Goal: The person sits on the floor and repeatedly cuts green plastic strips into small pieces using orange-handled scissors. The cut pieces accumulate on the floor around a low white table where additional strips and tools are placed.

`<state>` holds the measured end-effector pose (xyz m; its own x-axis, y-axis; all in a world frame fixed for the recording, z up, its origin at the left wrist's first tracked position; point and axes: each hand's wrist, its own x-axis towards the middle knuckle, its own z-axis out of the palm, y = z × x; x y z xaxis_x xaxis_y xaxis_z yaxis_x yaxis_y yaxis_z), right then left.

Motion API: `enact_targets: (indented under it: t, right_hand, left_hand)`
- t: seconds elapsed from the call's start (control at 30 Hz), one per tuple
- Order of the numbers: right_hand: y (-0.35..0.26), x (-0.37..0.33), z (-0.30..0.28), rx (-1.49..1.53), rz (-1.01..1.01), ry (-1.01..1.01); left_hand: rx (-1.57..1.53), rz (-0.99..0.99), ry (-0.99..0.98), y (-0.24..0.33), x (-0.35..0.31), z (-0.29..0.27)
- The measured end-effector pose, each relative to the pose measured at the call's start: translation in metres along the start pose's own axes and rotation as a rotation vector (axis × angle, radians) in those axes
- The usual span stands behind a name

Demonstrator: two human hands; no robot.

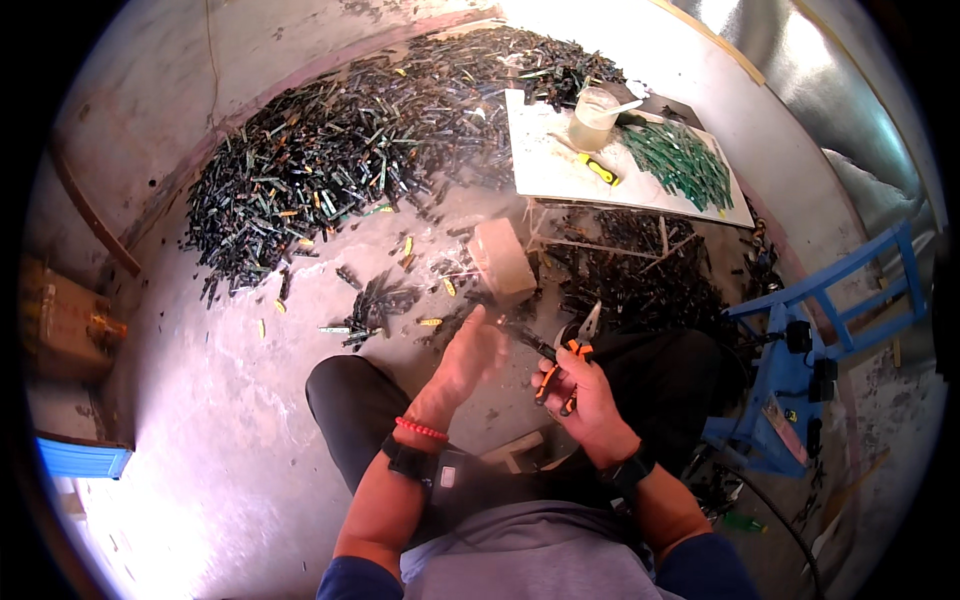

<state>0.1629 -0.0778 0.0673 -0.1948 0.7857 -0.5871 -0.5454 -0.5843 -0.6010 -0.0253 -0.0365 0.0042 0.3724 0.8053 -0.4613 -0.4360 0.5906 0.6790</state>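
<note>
My right hand (590,400) is closed round a pair of pliers (578,352) with orange and black handles, their metal jaws pointing up and away. A dark, narrow strip (530,340) also sticks out from between its thumb and fingers toward the left. My left hand (468,352) is just left of that strip's far end, apart from it. Its fingers are loosely stretched and slightly blurred, and I see nothing in them. Beyond the hands, a light brown block-like box (502,262) rests on the floor. Several loose dark strips (378,305) lie in a small heap to its left.
A large pile of dark strips (330,160) covers the far floor. A low white-topped table (545,150) bears a tub (593,118), a yellow-handled cutter (598,168) and green strips (680,165). More dark pieces (640,270) lie below it. A blue chair (780,350) stands at right.
</note>
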Motion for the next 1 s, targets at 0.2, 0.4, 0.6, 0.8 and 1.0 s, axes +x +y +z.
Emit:
enact_targets:
  t: [0.2, 0.4, 0.6, 0.8, 1.0]
  right_hand:
    - [0.037, -0.004, 0.03, 0.233, 0.027, -0.141]
    - [0.066, 0.007, 0.04, 0.156, 0.022, -0.049]
    - [0.063, 0.011, 0.054, 0.241, -0.045, -0.026]
    - [0.068, 0.011, 0.059, 0.157, -0.084, 0.063]
    - [0.075, 0.015, 0.053, -0.133, -0.107, 0.184]
  left_hand:
    - [0.168, 0.161, 0.059, -0.032, 0.021, -0.028]
    - [0.207, 0.181, 0.183, -0.013, 0.01, -0.013]
    - [0.071, 0.159, 0.194, -0.004, 0.003, -0.009]
    - [-0.254, 0.07, 0.281, 0.012, -0.002, 0.014]
    - [-0.284, 0.076, 0.347, 0.017, -0.009, 0.021]
